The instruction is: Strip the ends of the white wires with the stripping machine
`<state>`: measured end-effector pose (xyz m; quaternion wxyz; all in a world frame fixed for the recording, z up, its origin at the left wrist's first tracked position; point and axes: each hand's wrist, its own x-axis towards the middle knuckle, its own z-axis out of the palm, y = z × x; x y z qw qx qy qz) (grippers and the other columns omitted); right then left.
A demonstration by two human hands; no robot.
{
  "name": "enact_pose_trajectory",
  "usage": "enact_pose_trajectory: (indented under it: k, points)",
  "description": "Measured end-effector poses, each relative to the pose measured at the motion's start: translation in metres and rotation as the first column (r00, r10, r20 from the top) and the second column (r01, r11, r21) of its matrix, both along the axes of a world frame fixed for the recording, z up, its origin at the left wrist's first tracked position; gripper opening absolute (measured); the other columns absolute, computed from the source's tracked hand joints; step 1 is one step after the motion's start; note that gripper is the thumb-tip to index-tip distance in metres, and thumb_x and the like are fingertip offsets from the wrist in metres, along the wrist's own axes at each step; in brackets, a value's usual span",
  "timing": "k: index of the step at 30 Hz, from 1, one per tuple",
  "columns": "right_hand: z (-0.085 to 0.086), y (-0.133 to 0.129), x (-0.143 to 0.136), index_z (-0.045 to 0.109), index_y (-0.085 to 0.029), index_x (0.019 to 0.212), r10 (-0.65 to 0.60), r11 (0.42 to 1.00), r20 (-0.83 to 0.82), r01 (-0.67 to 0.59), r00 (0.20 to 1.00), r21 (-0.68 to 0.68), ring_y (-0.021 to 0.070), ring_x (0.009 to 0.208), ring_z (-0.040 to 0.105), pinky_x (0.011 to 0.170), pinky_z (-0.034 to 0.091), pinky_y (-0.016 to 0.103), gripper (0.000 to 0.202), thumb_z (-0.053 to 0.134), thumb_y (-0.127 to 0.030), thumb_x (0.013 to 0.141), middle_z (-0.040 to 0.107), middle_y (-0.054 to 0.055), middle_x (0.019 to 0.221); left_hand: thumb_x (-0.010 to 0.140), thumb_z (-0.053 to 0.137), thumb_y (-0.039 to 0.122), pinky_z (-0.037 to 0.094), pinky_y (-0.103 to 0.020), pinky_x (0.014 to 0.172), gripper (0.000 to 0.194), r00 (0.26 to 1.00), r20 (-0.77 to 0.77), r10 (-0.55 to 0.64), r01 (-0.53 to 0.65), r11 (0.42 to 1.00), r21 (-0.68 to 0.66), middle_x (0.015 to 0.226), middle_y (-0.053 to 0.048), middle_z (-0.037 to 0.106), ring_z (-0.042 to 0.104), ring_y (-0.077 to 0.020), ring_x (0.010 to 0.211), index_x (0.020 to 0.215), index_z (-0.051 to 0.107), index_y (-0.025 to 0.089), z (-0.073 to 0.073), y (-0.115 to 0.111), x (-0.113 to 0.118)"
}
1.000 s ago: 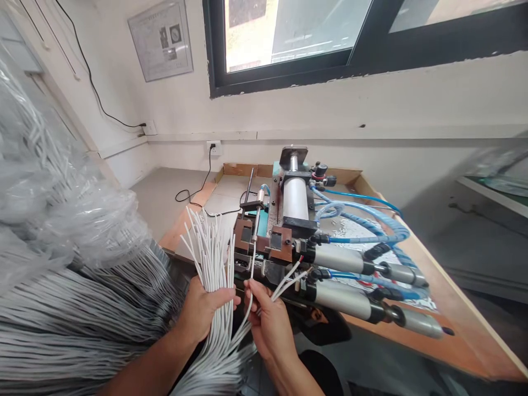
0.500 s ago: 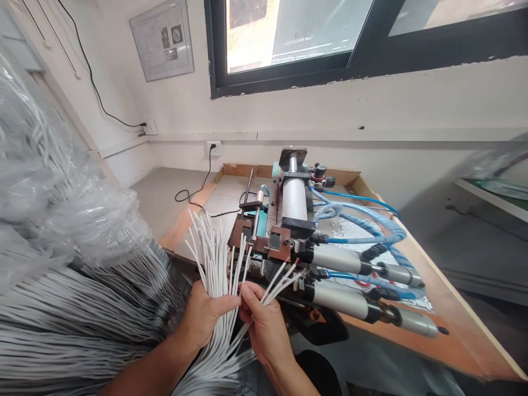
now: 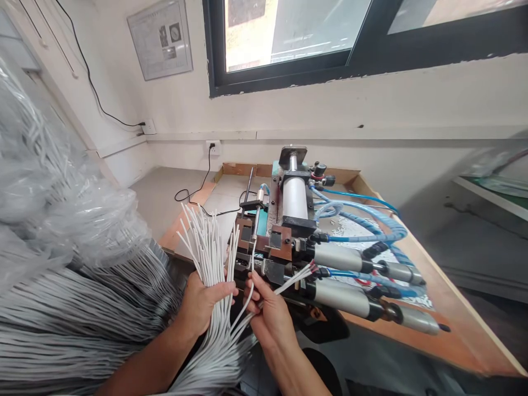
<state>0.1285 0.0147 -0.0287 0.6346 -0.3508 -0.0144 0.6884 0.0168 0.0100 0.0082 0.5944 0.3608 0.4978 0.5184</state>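
Observation:
My left hand (image 3: 202, 302) is closed round a thick bundle of white cables (image 3: 210, 253), their cut ends fanned upward. In my right hand (image 3: 266, 308) a single white cable (image 3: 253, 256) is pinched between thumb and forefinger, its tip up at the jaws of the pneumatic machine (image 3: 264, 242). Several more cables (image 3: 295, 279) lie through the same hand and point right, with reddish inner wires showing at their ends. Both hands are just in front of the machine, and the lower parts of the cables hang down between my forearms.
Long grey-white cables (image 3: 82, 324), partly under clear plastic wrap (image 3: 94, 220), fill the left side. Silver air cylinders (image 3: 342, 297) and blue hoses (image 3: 371, 239) stick out to the right. White scraps (image 3: 350, 228) lie on the wood-edged bench (image 3: 466, 330). A window (image 3: 289, 33) is above.
My right hand has drawn one cable away from the bundle and raised it to the machine's jaws. The stripped cables in that hand have swung slightly right. My left hand keeps its hold.

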Motion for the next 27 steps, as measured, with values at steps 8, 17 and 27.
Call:
enact_pose_trajectory:
  k: [8, 17, 27]
  points:
    - [0.002, -0.011, -0.006, 0.066, -0.013, 0.065, 0.187, 0.974, 0.121, -0.200, 0.975, 0.108, 0.0078, 0.047, 0.045, 0.044, 0.037, 0.019, 0.024, 0.076, -0.033, 0.057, 0.054, -0.002, 0.052, 0.056, 0.068, 0.011, 0.044, -0.024, 0.049, 0.009, 0.996, -0.041, -0.078, 0.081, 0.995, 0.063, 0.053, 0.000, 0.061, 0.055, -0.0134, 0.049, 0.063, 0.062, 0.012, -0.002, -0.003, 0.003]
    - [-0.007, -0.025, -0.007, 0.066, -0.015, 0.061, 0.002, 0.993, 0.290, -0.036, 0.957, 0.112, 0.0064, 0.046, 0.037, 0.042, 0.026, 0.018, 0.021, 0.075, -0.034, 0.057, 0.048, -0.004, 0.049, 0.054, 0.070, 0.014, 0.044, -0.025, 0.048, 0.014, 0.998, -0.040, -0.046, 0.046, 0.999, 0.007, 0.053, 0.002, 0.059, 0.055, -0.0144, 0.049, 0.065, 0.060, 0.013, -0.008, -0.010, 0.002]
    - [-0.001, -0.020, -0.005, 0.063, -0.013, 0.056, 0.011, 0.999, 0.237, -0.018, 0.971, 0.031, 0.0053, 0.042, 0.035, 0.038, 0.023, 0.017, 0.025, 0.077, -0.033, 0.053, 0.045, -0.004, 0.045, 0.055, 0.070, 0.013, 0.047, -0.026, 0.048, 0.019, 1.000, 0.005, -0.002, 0.003, 1.000, -0.022, 0.053, 0.001, 0.062, 0.059, -0.0167, 0.050, 0.070, 0.060, 0.013, -0.006, -0.007, 0.002]
